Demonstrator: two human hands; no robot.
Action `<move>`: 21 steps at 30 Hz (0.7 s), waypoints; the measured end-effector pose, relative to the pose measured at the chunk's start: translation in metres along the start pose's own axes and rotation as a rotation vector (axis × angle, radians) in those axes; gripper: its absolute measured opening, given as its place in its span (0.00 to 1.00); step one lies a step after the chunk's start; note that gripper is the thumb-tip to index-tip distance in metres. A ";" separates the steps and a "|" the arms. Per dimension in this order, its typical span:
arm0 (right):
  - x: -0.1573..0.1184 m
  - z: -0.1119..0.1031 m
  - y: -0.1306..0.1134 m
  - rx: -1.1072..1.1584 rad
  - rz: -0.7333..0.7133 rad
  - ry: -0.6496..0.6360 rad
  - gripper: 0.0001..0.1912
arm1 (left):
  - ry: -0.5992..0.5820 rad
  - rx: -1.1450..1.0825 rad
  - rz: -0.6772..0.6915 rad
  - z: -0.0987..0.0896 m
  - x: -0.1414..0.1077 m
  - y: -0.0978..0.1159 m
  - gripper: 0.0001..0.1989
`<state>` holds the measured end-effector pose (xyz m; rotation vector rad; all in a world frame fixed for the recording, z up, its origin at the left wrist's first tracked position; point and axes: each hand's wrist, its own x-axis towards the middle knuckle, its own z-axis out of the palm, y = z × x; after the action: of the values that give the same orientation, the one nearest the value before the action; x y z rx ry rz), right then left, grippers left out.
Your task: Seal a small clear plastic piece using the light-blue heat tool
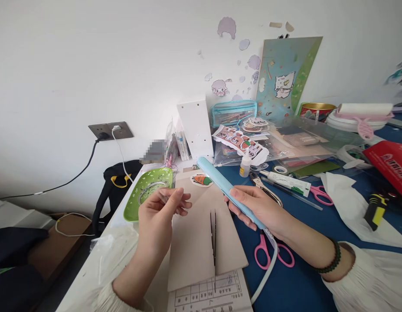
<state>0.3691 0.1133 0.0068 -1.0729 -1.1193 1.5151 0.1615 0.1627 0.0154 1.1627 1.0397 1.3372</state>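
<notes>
My right hand (248, 203) is wrapped round a light blue hair straightener (217, 180), its tip tilted up to the left and its white cord trailing down. My left hand (161, 216) is closed in a pinch; whatever lies between thumb and fingers is thin or hidden, and I cannot make it out. Below both hands lies a beige board (191, 255) with black tweezers (213, 238) on it. At the board's far end sits a carrot-shaped paper cutout (201, 180). A green tray (131, 212) stands behind my left hand. Pink-handled scissors (262, 255) lie under my right wrist.
Right of the board are a small glue bottle (245, 166), a white tube (290, 183), a pen (301, 197), more pink scissors (322, 196), tissue (347, 212) and a yellow-black cutter (375, 212). A pencil case (233, 113) and white box (196, 128) stand at the wall. Printed paper (207, 299) lies beneath the board.
</notes>
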 end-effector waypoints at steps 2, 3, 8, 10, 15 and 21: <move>0.000 0.000 0.000 -0.007 0.000 0.003 0.20 | 0.000 0.001 -0.004 0.000 0.000 0.000 0.11; 0.000 0.000 0.000 -0.012 -0.002 0.006 0.20 | 0.001 0.002 -0.005 0.000 0.000 0.000 0.11; -0.001 0.001 -0.001 -0.051 -0.022 0.027 0.20 | 0.003 0.013 -0.008 0.000 0.000 0.000 0.11; -0.002 0.002 -0.002 -0.060 -0.027 0.033 0.20 | -0.001 0.011 -0.009 0.000 0.001 -0.001 0.11; -0.002 0.003 -0.003 -0.075 -0.027 0.040 0.20 | -0.009 0.000 -0.008 0.002 0.001 0.000 0.11; -0.003 0.003 -0.003 -0.027 -0.008 0.037 0.21 | -0.003 -0.007 -0.005 0.001 0.001 0.000 0.10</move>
<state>0.3672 0.1106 0.0103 -1.1093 -1.1207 1.4720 0.1621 0.1633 0.0154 1.1555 1.0342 1.3340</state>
